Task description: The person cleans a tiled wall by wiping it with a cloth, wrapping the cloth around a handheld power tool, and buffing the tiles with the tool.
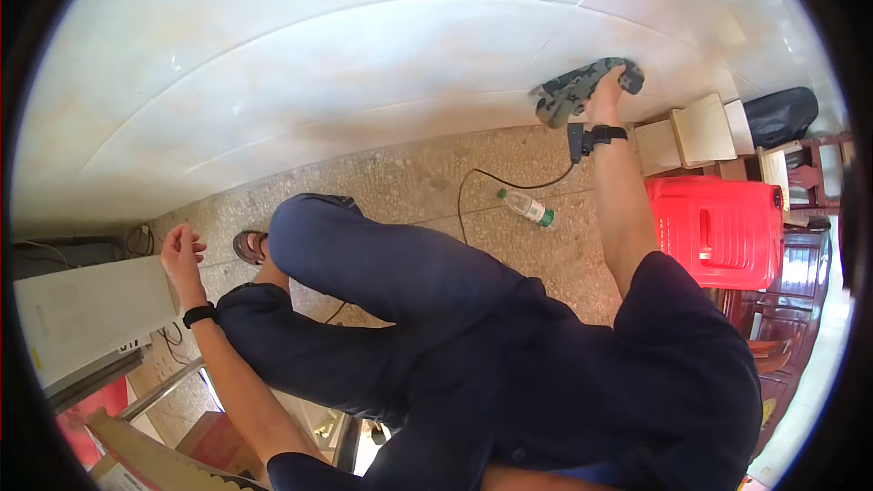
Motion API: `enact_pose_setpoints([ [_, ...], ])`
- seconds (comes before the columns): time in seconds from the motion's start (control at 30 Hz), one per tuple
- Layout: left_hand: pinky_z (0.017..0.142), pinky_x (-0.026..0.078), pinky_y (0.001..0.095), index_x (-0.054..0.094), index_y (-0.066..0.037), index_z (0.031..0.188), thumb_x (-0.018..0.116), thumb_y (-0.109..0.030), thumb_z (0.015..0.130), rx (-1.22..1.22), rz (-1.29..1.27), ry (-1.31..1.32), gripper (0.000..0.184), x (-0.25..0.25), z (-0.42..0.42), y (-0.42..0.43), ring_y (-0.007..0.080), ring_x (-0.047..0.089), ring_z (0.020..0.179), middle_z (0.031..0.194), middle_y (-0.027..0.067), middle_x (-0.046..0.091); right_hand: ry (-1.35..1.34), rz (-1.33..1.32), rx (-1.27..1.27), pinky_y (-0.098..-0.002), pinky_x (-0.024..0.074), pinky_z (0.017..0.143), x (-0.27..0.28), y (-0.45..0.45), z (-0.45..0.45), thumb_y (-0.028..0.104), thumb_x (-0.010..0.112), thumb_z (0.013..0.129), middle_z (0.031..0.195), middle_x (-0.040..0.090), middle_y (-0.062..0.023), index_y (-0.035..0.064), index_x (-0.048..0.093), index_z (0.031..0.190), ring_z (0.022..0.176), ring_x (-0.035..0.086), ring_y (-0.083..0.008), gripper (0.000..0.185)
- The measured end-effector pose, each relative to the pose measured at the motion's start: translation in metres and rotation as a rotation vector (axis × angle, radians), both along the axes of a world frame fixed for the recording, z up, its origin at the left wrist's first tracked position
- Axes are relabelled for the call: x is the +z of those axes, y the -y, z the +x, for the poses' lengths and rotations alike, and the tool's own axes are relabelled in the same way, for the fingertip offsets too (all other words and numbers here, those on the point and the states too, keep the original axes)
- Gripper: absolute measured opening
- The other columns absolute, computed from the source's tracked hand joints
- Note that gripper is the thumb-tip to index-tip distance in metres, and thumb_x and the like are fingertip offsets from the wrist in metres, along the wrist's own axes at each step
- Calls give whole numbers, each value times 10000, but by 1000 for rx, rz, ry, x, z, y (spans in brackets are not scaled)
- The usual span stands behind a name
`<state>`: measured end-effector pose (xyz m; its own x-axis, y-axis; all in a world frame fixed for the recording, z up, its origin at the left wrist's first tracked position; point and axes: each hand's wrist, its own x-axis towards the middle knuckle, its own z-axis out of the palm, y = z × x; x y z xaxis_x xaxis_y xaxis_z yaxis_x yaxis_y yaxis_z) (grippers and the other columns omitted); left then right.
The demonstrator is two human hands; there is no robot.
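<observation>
My right hand (605, 95) is closed around a grey-green camouflage-patterned cloth (570, 94) and holds it against the pale tiled wall (364, 55). Bunched folds of the cloth stick out on both sides of the fingers. A black strap with a small box (582, 141) sits on that wrist, and a dark cable runs from it. At the far left, my left hand (184, 255) is in the air near a white box-shaped appliance (91, 309). Its fingers are loosely bent and apart, with nothing visible in them. A black band (199, 315) circles the left wrist.
On the speckled floor (400, 182) lies a clear plastic bottle (526, 206) with a green label, near the cable (464, 191). To the right stand a red plastic container (714, 232), light boards (702, 130) and a black bag (780, 116). Cardboard boxes (214, 445) are at lower left.
</observation>
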<state>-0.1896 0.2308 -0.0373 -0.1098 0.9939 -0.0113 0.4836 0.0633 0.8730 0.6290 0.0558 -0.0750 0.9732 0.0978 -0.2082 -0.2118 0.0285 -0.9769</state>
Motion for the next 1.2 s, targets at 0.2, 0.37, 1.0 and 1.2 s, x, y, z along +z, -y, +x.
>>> enact_pose_setpoints([
  [0.2, 583, 477, 224, 701, -47, 1167, 660, -270, 1030, 52, -23, -21, 265, 9, 5, 18, 93, 674, 712, 900, 21, 704, -388, 293, 62, -556, 403, 1148, -95, -55, -103, 644, 292, 1076, 1539, 507, -110, 91, 433, 1529, 1381, 514, -349, 729],
  [0.37, 586, 478, 223, 704, -47, 1173, 665, -266, 1025, 91, 0, -25, 267, 21, 9, 23, 98, 675, 710, 912, 27, 710, -696, 571, 426, -458, 371, 1197, -117, -118, -259, 578, 234, 1114, 1572, 457, -125, 43, 403, 1528, 1387, 472, -295, 697],
  [1.0, 601, 454, 217, 710, -30, 1177, 650, -250, 1038, 73, 96, -55, 268, -12, -33, 32, 78, 651, 722, 913, 32, 714, 46, -474, 935, -471, 487, 910, -142, -120, -302, 355, 499, 1050, 1115, 682, -305, -182, 626, 1109, 1035, 646, -404, 555],
  [1.2, 598, 450, 216, 705, -27, 1177, 650, -231, 1033, 69, 93, -38, 256, -12, -28, 35, 75, 649, 726, 923, 34, 712, -194, -125, 1305, -286, 556, 712, -63, -114, -298, 280, 550, 1062, 889, 677, -67, 21, 676, 949, 810, 658, -161, 309],
])
